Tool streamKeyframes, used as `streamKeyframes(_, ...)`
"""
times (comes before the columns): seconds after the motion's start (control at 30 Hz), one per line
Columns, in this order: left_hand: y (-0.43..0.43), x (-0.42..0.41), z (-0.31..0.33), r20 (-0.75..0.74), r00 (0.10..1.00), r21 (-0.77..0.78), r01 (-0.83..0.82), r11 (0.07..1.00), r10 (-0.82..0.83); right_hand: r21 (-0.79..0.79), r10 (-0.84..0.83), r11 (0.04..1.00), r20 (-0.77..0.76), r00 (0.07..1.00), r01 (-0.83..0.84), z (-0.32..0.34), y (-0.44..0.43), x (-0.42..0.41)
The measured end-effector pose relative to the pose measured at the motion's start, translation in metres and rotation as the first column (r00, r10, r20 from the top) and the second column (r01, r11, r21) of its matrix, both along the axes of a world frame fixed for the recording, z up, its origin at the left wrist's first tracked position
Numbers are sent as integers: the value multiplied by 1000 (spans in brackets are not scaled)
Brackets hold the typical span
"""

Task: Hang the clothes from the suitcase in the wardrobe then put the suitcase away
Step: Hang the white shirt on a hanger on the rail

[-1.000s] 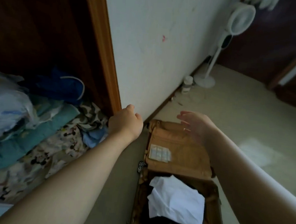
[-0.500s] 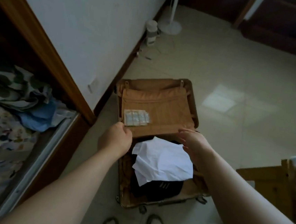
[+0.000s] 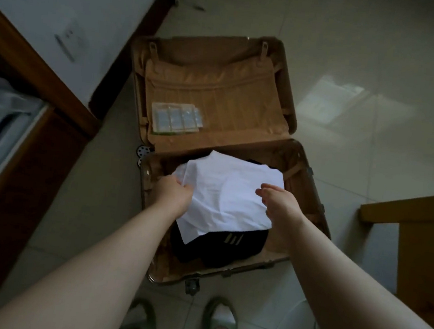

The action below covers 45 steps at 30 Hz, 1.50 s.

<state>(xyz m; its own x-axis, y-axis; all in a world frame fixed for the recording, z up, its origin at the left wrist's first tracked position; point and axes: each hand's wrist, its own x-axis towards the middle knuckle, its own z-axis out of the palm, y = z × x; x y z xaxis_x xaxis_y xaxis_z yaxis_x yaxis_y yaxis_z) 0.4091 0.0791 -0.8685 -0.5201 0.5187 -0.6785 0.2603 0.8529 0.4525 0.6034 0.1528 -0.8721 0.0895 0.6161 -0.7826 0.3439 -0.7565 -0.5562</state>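
One suitcase (image 3: 217,92), two garments (image 3: 229,192) (image 3: 229,247), two slippers (image 3: 140,318) (image 3: 220,321), two hands (image 3: 175,190) (image 3: 281,199)

Seeing suitcase (image 3: 217,95) lying open on floor (image 3: 379,60), lid behind base, small box (image 3: 176,119) resting in lid at left. Seeing top garment (image 3: 229,192) lying on lower garment (image 3: 218,246) in base, left hand (image 3: 174,192) gripping its left edge, right hand (image 3: 281,203) hovering over right edge. Seeing wardrobe (image 3: 40,147) at left, slippers (image 3: 219,321) on near side, furniture (image 3: 429,237) at right.
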Motion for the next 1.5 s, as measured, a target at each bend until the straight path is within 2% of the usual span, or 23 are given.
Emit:
streamKeyframes(0.17, 1, 26, -67, 97, 992, -19, -80, 997, 81, -64, -21, 998, 20, 1000, 22, -68, -3, 25)
streamKeyframes(0.33, 7, 48, -115, 160, 984, -39, -74, 996, 80, -103, -60, 993, 9, 998, 60, -117, 0, 38)
streamKeyframes(0.6, 31, 77, -180, 138, 990, -26, -7, 1000, 10, -61, -52, 997, 10, 999, 53, -168, 7, 47)
streamKeyframes(0.7, 36, 85, -191, 55, 995, -68, 91, 994, -87, -55, -62, 996, 22, 998, 63, -178, 6, 50)
streamKeyframes(0.77, 40, 83, -199, 22, 996, -79, 93, 993, -92, -62, -69, 996, 17, 997, 70, -184, 5, 52)
streamKeyframes(0.83, 40, 78, -203, -12, 993, -37, 115, 993, -116, -77, -71, 994, 8, 997, 72, -185, 2, 54)
streamKeyframes(0.93, 40, 71, -195, -26, 994, 121, 110, 987, -108, -98, -105, 990, -9, 994, 103, -183, -4, 57)
streamKeyframes(1.0, 40, 66, -180, 55, 998, 207, 18, 978, -30, -119, -150, 982, -12, 989, 147, -175, -6, 54)
streamKeyframes(1.07, 41, 63, -162, 243, 965, 238, -160, 958, 101, -176, -211, 963, -18, 977, 204, -165, -8, 49)
streamKeyframes(1.13, 41, 59, -134, 490, 832, 184, -390, 902, 260, -241, -239, 946, -56, 969, 219, -147, -10, 41)
streamKeyframes(1.2, 36, 52, -106, 652, 677, 103, -525, 845, 341, -294, -258, 931, -113, 960, 216, -131, -10, 34)
streamKeyframes(1.27, 29, 46, -79, 742, 594, 86, -544, 835, 311, -330, -305, 912, -154, 940, 242, -116, -10, 24)
streamKeyframes(1.33, 23, 39, -53, 797, 544, 94, -541, 836, 262, -364, -409, 879, -239, 881, 309, -98, -8, 15)
streamKeyframes(1.4, 18, 33, -26, 817, 531, 117, -537, 836, 227, -367, -491, 854, -337, 803, 368, -81, -4, 6)
streamKeyframes(1.5, 14, 23, 20, 821, 541, 170, -538, 825, 183, -383, -513, 846, -393, 763, 372, -34, 8, -4)
